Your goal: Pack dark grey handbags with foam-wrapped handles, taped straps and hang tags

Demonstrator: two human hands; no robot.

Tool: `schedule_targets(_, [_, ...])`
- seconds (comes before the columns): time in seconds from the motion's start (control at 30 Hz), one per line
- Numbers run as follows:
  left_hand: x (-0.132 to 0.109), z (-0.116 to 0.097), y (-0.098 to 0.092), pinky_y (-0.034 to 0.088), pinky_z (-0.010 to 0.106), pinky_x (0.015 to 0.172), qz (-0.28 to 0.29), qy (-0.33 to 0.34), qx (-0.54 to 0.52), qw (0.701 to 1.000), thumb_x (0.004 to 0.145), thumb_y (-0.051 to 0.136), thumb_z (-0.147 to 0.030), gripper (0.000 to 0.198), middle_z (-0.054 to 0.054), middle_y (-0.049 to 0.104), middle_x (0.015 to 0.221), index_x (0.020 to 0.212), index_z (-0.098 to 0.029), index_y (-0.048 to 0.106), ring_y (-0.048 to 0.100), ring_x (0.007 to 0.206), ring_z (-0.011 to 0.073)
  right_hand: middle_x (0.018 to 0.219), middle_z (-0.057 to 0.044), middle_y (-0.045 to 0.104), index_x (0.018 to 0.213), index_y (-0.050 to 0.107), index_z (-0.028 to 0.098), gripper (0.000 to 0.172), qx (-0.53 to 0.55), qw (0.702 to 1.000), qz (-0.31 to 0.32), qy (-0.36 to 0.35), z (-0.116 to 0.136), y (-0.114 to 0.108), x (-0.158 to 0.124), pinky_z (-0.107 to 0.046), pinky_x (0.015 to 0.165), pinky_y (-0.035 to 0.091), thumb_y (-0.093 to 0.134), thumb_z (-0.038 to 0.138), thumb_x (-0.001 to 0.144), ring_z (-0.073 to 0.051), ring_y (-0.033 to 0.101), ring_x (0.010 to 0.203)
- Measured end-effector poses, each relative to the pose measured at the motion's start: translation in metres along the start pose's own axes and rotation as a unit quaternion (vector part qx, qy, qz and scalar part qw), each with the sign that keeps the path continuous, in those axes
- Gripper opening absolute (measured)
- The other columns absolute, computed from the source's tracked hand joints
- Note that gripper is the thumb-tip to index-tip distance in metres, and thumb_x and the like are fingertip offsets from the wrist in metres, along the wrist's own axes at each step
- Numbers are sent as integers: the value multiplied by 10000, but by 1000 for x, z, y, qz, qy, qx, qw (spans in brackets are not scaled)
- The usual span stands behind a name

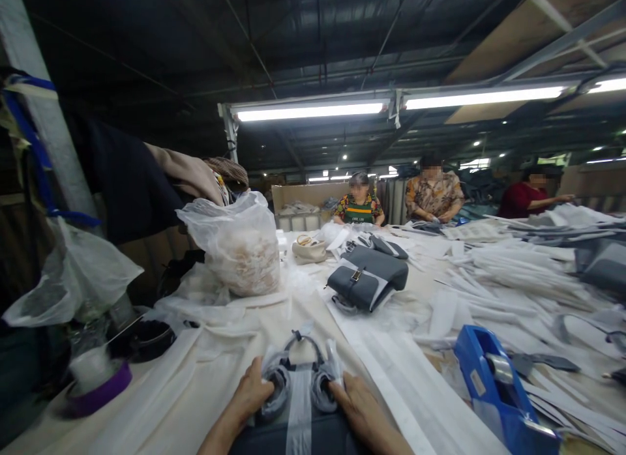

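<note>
Blue tape dispenser (513,409): sitting on the pale desk (215,360), so I'll use it as the landmark for everything here.
Dark backpack (259,440): this is what's in hand, left of the dispenser, right in front of the wearer. Top handle (317,349) sticks up in an arch, and a whitish strip (300,416) runs down the middle between 2 plastic-wrapped straps (277,393).
Left hand (252,390): left of the dispenser, on the backpack's outer side, fingers clamped on the left wrapped strap, thumb toward the middle. Fingertips are partly hidden tbh.
Right hand (357,399): between that backpack and the dispenser, fingers clamped on the right wrapped strap, thumb pressed in.
Dark flap bag (369,276): lying farther back and left of the dispenser, gold buckle (356,275) on its front.
White strips (508,279): big messy heap behind the dispenser.
Stuffed plastic bag (244,253): well left of the dispenser and farther back, kinda see-through.
Purple ring (100,393): way off left of the dispenser.
Co-workers: 3 people across the desk, beyond the dispenser: green apron (358,212), patterned shirt (433,194), red top (523,199).
</note>
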State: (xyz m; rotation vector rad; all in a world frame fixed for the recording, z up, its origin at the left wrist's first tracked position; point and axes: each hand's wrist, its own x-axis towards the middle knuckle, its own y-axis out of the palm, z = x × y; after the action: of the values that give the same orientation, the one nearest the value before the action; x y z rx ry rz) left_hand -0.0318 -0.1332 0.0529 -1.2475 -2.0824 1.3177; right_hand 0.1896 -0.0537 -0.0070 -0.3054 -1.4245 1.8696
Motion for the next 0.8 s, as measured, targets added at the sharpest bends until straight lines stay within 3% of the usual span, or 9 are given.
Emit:
schedule_targets(0.1, [-1,2,-5,409,220,949,19,-15,-23,999,764,448,-130,639,170,532,1309,1371,-23,282,531,1192,192,1133,-95,641,1117,623,226,311,34,998,-7,45,-1,-10,-11,-326,887,450,383,212,921,-244,580,1067])
schedule_targets(0.2, [6,3,-13,284,325,1091,-17,20,6,1000,784,401,-172,696,226,333,1457,1409,37,180,340,1349,241,1250,-93,584,1173,591,224,323,73,992,-18,105,-4,-38,-26,-341,980,400,368,263,942,-233,518,1181])
schedule_targets(0.33, [36,-16,-16,194,355,1141,-83,203,79,973,802,340,-216,601,158,371,1458,1371,-23,358,299,1369,224,1107,-114,640,1097,621,138,314,146,971,-2,192,-8,-83,-44,-314,937,431,426,307,918,-215,595,1040])
schedule_targets(0.4, [51,-33,-12,234,345,1129,-57,256,133,956,812,360,-226,529,123,430,1426,1312,-94,474,346,1345,225,1125,-123,634,1086,628,120,289,139,967,3,212,-10,-97,-51,-320,937,429,471,263,891,-225,591,1045])
schedule_targets(0.5, [68,-52,-2,352,315,1051,0,262,200,944,834,365,-192,417,86,542,1321,1190,-180,582,466,1256,207,1123,-99,638,1079,637,140,254,97,971,8,220,-18,-112,-58,-284,929,428,494,233,891,-202,592,1047])
schedule_targets(0.67, [83,-45,13,462,354,854,30,206,267,941,872,308,-214,309,95,671,949,903,-184,614,643,924,235,1058,-101,660,1016,658,146,224,-60,954,41,289,-69,-140,-49,-241,882,440,458,192,927,-170,618,998])
schedule_targets(0.73, [83,-40,12,459,377,860,16,207,270,940,843,355,-226,271,121,676,910,856,-168,619,642,936,267,1029,-127,659,992,648,104,216,-103,935,46,336,-103,-150,-36,-310,874,464,449,166,934,-194,629,973])
schedule_targets(0.8, [79,-39,5,445,376,912,-16,229,238,944,825,423,-284,264,141,659,1040,933,-158,628,596,1067,285,1032,-100,652,1006,625,102,190,-138,917,61,370,-135,-155,-20,-378,863,490,506,228,929,-196,627,955])
